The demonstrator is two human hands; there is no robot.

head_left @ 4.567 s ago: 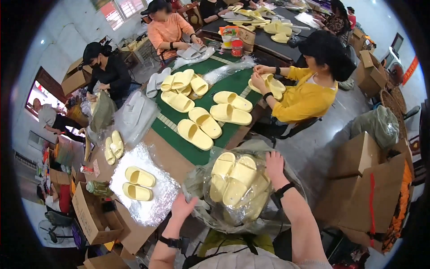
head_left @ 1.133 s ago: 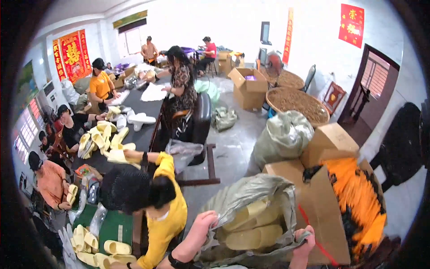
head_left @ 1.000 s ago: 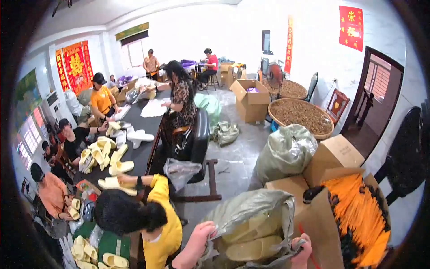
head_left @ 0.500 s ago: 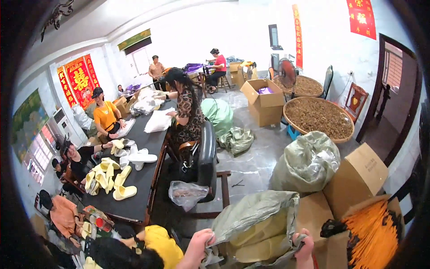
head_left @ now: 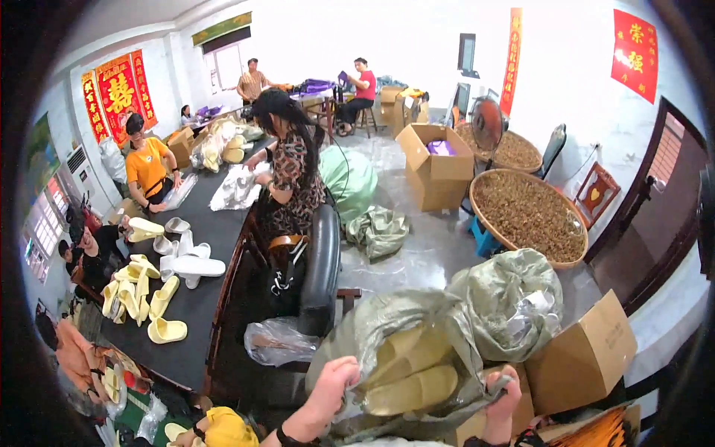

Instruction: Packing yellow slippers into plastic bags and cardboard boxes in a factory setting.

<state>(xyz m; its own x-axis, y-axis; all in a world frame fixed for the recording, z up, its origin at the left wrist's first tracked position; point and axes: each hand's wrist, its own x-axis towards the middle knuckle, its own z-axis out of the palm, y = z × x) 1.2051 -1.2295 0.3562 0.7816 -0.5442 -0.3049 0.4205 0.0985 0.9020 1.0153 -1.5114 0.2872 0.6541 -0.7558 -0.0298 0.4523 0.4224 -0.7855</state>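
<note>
A large grey-green woven sack (head_left: 395, 309) gapes in front of me, its mouth stretched wide. My left hand (head_left: 333, 384) is closed on the left side of its rim, and my right hand (head_left: 504, 395) grips the rim on the right. Inside the sack lie several yellow slippers (head_left: 413, 389), seemingly under a thin clear wrap. The lower part of the sack drops out of sight below the picture.
Behind stands another woven sack (head_left: 514, 290) with clear plastic inside, beside an open cardboard box (head_left: 581, 357). At left a dark table (head_left: 216, 313) carries yellow and white slippers (head_left: 190, 264). A black chair (head_left: 320, 261) and co-workers surround it. Round baskets (head_left: 529, 208) stand farther back.
The sack has been lifted and its mouth tipped toward me, so more of the slippers inside shows. My view has shifted. A co-worker at the table now raises a yellow slipper.
</note>
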